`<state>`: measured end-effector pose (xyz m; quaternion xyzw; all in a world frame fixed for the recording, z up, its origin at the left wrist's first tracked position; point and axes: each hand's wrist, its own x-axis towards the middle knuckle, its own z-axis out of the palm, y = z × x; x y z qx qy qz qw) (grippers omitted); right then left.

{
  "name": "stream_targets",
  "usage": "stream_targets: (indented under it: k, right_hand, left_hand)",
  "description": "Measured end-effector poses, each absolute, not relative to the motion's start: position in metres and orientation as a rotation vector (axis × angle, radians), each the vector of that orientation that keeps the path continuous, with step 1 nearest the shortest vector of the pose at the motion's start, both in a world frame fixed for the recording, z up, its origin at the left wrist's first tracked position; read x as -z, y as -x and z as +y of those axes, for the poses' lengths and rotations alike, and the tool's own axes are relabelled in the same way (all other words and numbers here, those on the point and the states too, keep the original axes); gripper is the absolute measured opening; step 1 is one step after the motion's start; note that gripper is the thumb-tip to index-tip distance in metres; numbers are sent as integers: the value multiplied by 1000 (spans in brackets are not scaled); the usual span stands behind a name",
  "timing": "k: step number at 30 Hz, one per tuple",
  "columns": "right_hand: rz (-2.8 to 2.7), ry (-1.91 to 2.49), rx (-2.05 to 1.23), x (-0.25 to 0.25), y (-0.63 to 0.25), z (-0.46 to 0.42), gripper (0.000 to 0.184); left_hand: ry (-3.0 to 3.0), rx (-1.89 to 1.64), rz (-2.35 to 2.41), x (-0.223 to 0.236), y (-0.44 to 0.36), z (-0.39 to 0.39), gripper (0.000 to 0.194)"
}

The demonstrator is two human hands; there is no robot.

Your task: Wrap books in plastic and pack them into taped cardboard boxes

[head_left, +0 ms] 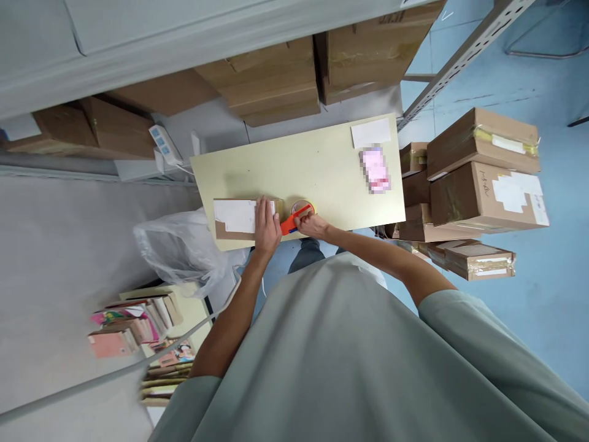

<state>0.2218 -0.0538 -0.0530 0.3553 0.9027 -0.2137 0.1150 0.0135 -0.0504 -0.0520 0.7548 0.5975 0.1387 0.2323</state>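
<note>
On the pale yellow table (331,202) lies a small cardboard box (232,235) with a white label (237,216) on its top. My left hand (267,227) rests flat on the box's right end, fingers stretched out over the label's edge. Just right of the box, my right hand (313,225) is closed around a red tape dispenser (289,224) carrying a roll of tape (301,206). The dispenser's left end is close to the right end of the box; whether they touch I cannot tell.
A white paper (370,132) and a pixelated pink item (375,169) lie at the table's right. Cardboard boxes (488,196) are stacked beyond it. More boxes (276,77) sit under the shelf (184,43). At left are a plastic bag (179,245), power strip (164,145) and books (138,322).
</note>
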Motion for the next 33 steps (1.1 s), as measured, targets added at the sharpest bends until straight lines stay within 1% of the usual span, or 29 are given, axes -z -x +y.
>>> stream_targets:
  k: [3,7,14,18,26,29,33]
  right_hand:
    - [2652,-1052,671,50,-217,-67,38]
    - [2649,-1078,661,50,-217,-78,40]
    - [2549,-1171,717,50,-230,-86,43]
    - [2510,-1158,701,45,-252,-84,40]
    - [2322,-1294,570,52,-359,-61,41]
    - [2302,-1359,550,56,-361,-44,44]
    - [2292,-1415,583,56,-337,-20,45]
  left_hand:
    - [-2145,-319,1471,47,-15,-53,71]
    - [-2183,-284,1308,48,-28,-55,66]
    - [-2211,-279,1203,55,-47,-53,61]
    - [-2213,-285,1200,58,-45,-52,59]
    - [-2240,-290,1237,64,-47,-56,58]
    - [-2244,-288,1252,66,-46,-57,58]
    - [-2303,-317,1221,75,-42,-57,51]
